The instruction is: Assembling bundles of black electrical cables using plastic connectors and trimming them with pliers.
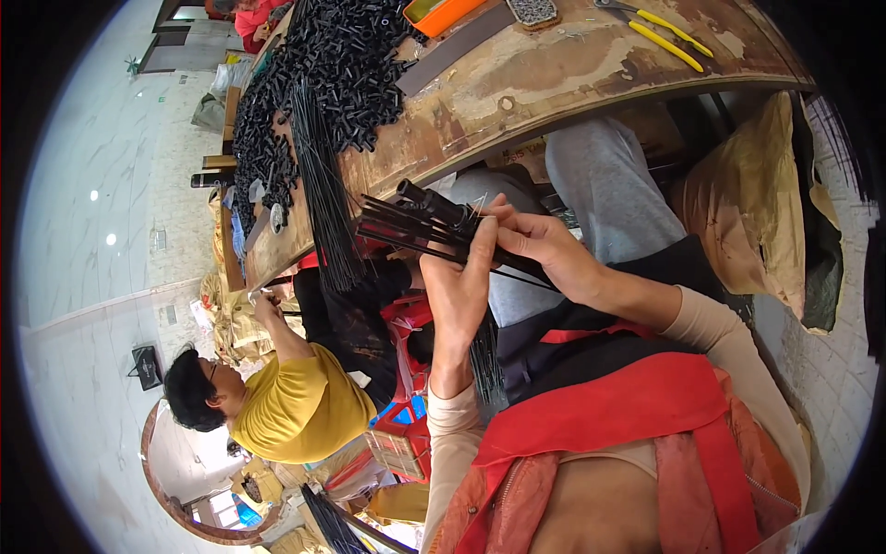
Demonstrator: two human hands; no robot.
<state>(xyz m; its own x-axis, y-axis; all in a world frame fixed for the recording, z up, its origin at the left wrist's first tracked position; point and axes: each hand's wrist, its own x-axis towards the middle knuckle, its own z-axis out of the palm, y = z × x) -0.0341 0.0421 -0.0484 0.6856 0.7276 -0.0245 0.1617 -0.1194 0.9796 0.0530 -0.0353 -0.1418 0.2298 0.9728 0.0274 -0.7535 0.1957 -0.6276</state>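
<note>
My left hand is closed around a bundle of thin black rods held in front of my lap, its thumb pointing up along them. Short black plastic tubes lie along the top of this bundle, their round open ends toward the table. My right hand is beside it, thumb and fingers pinched at the near end of the tubes. Fine pale strands show by those fingertips; what exactly they grip is too small to make out. The rods' other ends pass beneath my right hand.
On the worn wooden table lie a heap of short black plastic pieces, a bunch of long black rods, an orange tray, a tin of small metal bits and yellow-handled pliers. A co-worker in yellow sits left; a sack stands right.
</note>
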